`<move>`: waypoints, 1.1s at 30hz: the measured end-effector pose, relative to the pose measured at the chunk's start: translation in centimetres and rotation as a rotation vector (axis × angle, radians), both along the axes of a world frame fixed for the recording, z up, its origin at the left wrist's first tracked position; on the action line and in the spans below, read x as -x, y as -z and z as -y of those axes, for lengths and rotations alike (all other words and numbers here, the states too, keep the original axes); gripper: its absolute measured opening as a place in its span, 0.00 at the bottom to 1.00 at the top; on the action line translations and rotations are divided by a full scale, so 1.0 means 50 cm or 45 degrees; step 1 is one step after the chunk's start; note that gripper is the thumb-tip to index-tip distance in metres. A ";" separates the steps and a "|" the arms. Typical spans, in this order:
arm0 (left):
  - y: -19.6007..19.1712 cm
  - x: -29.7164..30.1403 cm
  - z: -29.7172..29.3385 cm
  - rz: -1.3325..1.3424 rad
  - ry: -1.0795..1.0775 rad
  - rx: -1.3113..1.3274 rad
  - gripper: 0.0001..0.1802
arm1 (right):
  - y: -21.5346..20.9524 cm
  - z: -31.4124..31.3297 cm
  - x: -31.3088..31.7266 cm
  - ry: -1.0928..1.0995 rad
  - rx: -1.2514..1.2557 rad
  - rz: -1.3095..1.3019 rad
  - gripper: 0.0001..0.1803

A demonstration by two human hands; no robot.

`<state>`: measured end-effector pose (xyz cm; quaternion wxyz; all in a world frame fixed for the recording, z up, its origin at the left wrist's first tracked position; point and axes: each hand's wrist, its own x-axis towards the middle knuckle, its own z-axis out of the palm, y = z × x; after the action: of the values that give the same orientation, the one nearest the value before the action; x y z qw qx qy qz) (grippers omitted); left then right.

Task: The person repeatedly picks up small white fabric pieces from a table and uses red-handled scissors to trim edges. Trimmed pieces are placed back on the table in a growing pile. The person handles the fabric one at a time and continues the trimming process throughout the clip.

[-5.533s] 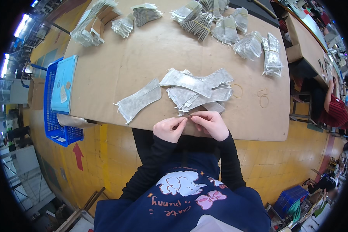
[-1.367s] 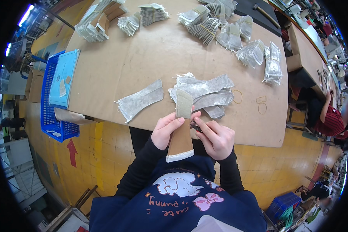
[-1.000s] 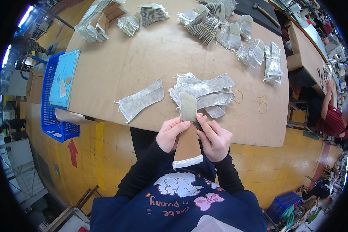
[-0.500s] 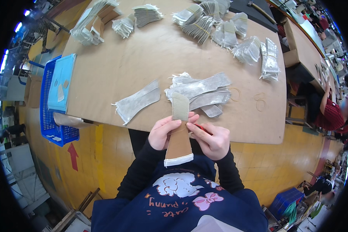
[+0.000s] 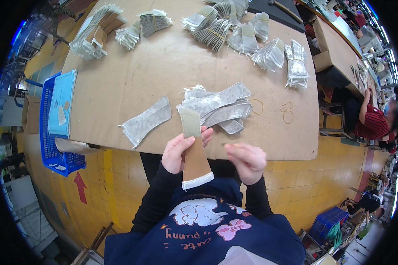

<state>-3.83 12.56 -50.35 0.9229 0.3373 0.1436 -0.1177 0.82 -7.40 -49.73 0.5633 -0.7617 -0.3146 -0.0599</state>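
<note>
My left hand point(image 5: 174, 153) grips a flared fabric piece point(image 5: 196, 160) by its narrow middle, thumb on top. The piece is brown below, grey-green at its upper end, with a white frayed strip along the bottom edge. Apart from it, to the right, my right hand point(image 5: 248, 163) is closed with fingertips pinched together; it is slightly blurred, and what it holds cannot be made out. Just beyond my hands lies a loose pile of grey curved fabric pieces point(image 5: 223, 102). Left of the pile, a couple of similar grey pieces point(image 5: 148, 120) overlap on the table.
Bundled grey pieces point(image 5: 212, 33) line the table's point(image 5: 97, 101) far side, with a stack of brown-and-white pieces point(image 5: 93, 37) at far left. Rubber bands point(image 5: 287, 115) lie at right. A blue basket point(image 5: 46, 128) with a light-blue folder point(image 5: 63, 104) adjoins the left edge. A hammer point(image 5: 285, 9) rests far right.
My right hand has come away from the fabric piece and moved right; the red item seen in it earlier no longer shows. My left hand still holds the piece. The whole view has shifted slightly.
</note>
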 end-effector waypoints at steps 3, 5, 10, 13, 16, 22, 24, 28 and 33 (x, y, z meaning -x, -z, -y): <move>0.005 -0.001 -0.008 0.003 -0.045 0.016 0.27 | -0.008 0.046 -0.017 0.481 -0.176 -0.260 0.11; 0.007 0.000 -0.014 -0.008 -0.062 0.011 0.27 | -0.015 0.071 -0.033 0.734 -0.131 -0.520 0.13; 0.005 -0.001 -0.009 -0.004 -0.054 0.044 0.25 | -0.022 0.054 -0.031 0.466 0.137 -0.294 0.19; 0.000 -0.004 0.001 -0.004 -0.021 0.016 0.25 | -0.023 0.011 -0.008 -0.099 0.371 -0.204 0.22; -0.010 -0.003 0.003 -0.028 0.040 -0.124 0.25 | -0.019 -0.024 -0.004 -0.161 0.485 -0.074 0.22; -0.020 0.001 0.003 -0.063 0.055 -0.032 0.25 | -0.004 -0.043 -0.009 -0.099 0.524 0.168 0.23; -0.018 0.001 0.006 -0.064 0.038 -0.030 0.25 | -0.003 -0.040 -0.009 -0.099 0.567 0.214 0.23; -0.014 -0.001 0.008 -0.095 0.034 0.001 0.25 | -0.003 -0.032 -0.010 -0.092 0.586 0.311 0.24; 0.002 0.001 0.005 -0.081 0.010 0.049 0.25 | 0.020 -0.025 -0.008 -0.037 0.473 0.292 0.24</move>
<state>-3.86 12.30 -50.45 0.9236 0.3163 0.1693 -0.1348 1.24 -6.17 -50.75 0.3745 -0.8360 -0.3931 -0.0788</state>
